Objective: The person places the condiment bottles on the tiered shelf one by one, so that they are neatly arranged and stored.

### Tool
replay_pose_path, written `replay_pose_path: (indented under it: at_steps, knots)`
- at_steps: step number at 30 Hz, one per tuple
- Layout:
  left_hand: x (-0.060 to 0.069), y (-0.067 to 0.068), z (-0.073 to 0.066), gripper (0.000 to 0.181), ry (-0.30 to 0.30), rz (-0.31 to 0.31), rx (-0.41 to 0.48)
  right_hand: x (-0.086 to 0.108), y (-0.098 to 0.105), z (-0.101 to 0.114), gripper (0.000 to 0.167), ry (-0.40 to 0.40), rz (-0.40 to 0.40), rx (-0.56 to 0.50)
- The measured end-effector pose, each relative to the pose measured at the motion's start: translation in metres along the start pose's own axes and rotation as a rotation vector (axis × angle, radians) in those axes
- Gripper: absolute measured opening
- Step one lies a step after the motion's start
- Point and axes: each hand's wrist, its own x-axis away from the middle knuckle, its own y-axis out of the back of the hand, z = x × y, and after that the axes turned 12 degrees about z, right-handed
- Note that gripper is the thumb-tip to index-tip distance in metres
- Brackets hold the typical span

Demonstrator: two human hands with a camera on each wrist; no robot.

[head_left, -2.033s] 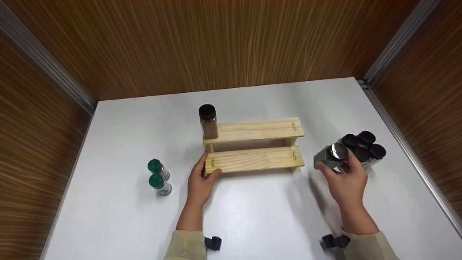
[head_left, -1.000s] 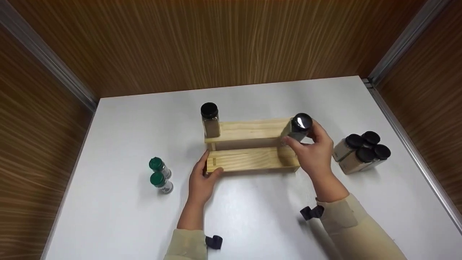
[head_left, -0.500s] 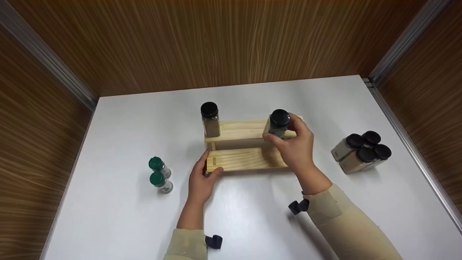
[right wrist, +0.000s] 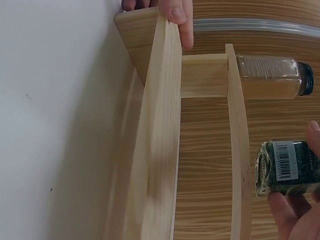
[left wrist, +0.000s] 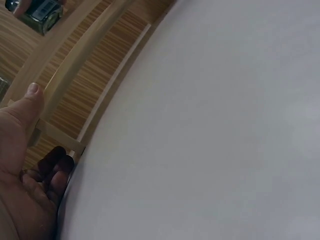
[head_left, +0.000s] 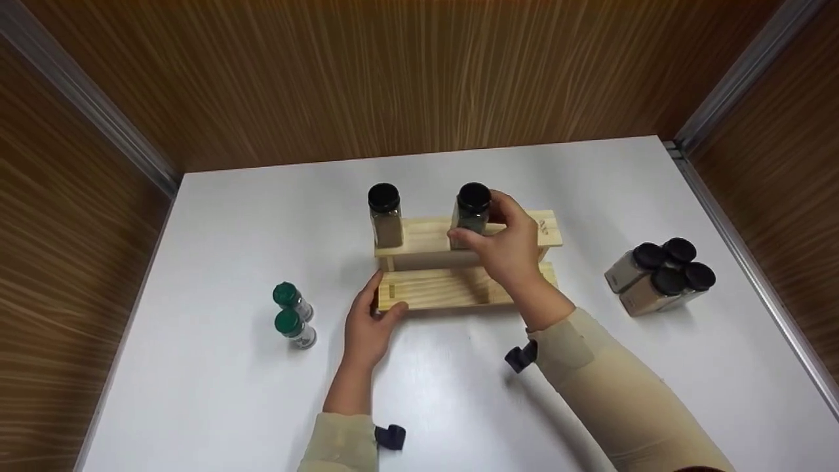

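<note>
My left hand (head_left: pixel 367 331) grips the left end of a two-tier wooden rack (head_left: pixel 426 290), thumb on the lower shelf's top, fingers around its end. In my right hand (head_left: pixel 514 249) is a square glass spice jar (head_left: pixel 470 210) with a black lid, pinched between thumb and fingers. It hovers over the middle of the upper shelf; in the right wrist view a narrow gap shows between the jar's base (right wrist: pixel 264 172) and the shelf (right wrist: pixel 239 150). Another black-lidded spice jar (head_left: pixel 386 219), with brown contents, stands upright on the upper shelf's left end.
Several black-lidded spice jars (head_left: pixel 655 282) stand in a cluster on the white table (head_left: pixel 432 393), right of the rack. To the left stand two small green-capped shakers (head_left: pixel 296 321). Wood-grain panels (head_left: pixel 419 78) enclose the table's back and sides.
My right hand has carried the spice jar from beside the cluster on the right, leftward to above the middle of the upper shelf. My left hand has kept its grip on the rack.
</note>
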Motion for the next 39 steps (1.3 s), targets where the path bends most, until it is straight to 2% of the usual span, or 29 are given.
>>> replay_pose_path:
  at_steps: [8, 19, 33, 39]
  knots:
    - [-0.001, -0.004, -0.001, 0.078, -0.020, -0.008, 0.000, -0.014, -0.014, 0.007, 0.069, -0.019, 0.045, 0.004]
    - [-0.003, -0.006, 0.000, 0.077, -0.047, -0.005, -0.009, -0.022, -0.022, 0.007, 0.070, -0.040, 0.078, 0.046]
    - [-0.002, -0.005, 0.001, 0.077, -0.017, -0.005, 0.021, -0.018, -0.036, 0.010, 0.071, -0.025, 0.080, 0.080]
    - [-0.002, -0.005, 0.001, 0.077, -0.030, -0.013, 0.024, -0.017, -0.036, 0.009, 0.071, -0.008, 0.084, 0.083]
